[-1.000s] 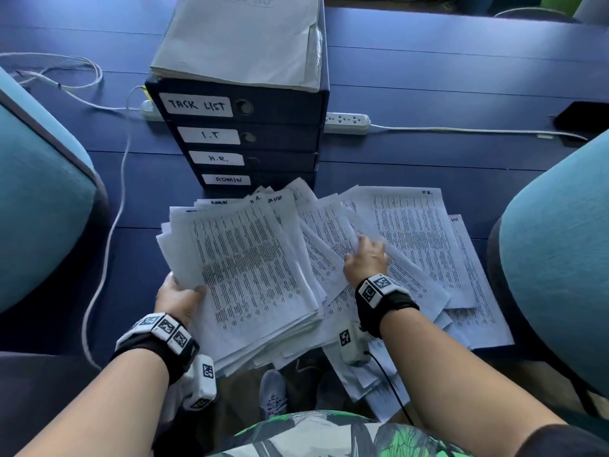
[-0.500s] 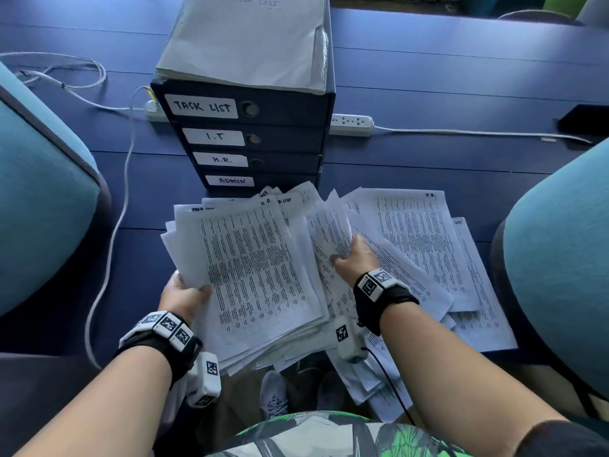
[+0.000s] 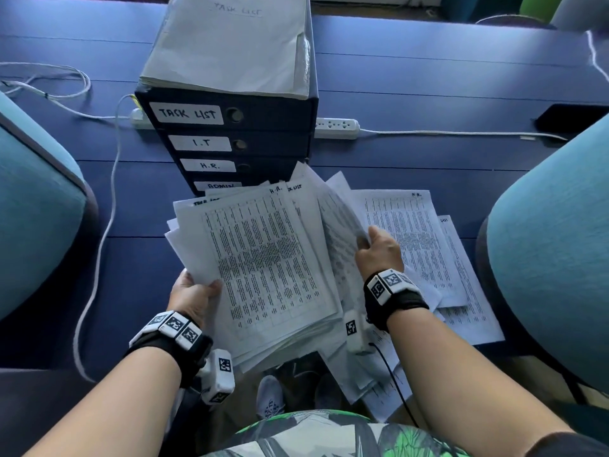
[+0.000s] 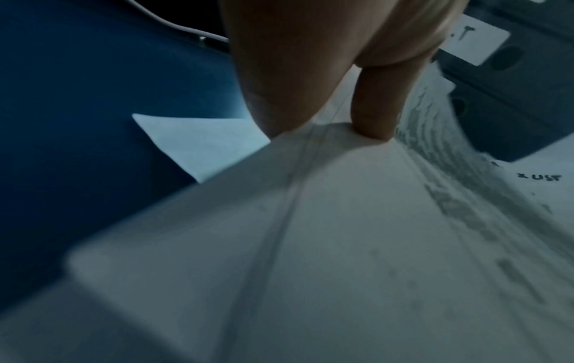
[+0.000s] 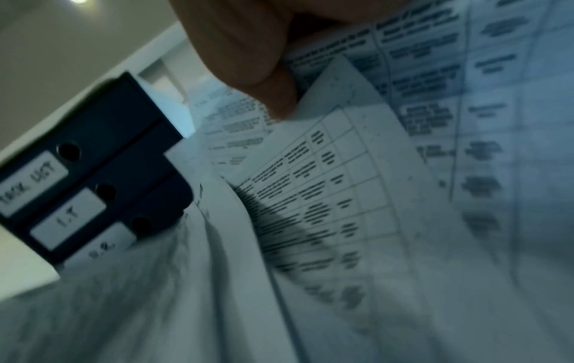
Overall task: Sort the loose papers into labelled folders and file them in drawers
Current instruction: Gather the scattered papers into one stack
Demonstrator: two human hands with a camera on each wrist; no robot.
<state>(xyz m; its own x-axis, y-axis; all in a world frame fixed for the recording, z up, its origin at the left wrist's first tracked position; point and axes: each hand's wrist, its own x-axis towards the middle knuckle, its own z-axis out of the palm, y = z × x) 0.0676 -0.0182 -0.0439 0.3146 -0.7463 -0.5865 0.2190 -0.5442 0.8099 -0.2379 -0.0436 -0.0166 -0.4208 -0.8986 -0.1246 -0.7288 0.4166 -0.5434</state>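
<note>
In front of the labelled drawer unit [image 3: 230,140], a thick stack of printed papers [image 3: 267,268] is gripped at its near-left edge by the left hand [image 3: 192,293]. To the right, a few sheets [image 3: 342,225] are pinched and lifted by the right hand [image 3: 379,252], the nearer hand. These sheets lay flat half a second earlier.

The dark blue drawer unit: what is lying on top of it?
On the dark blue drawer unit lies a grey paper folder handwritten "TASK LIST". Its contents are covered.
</note>
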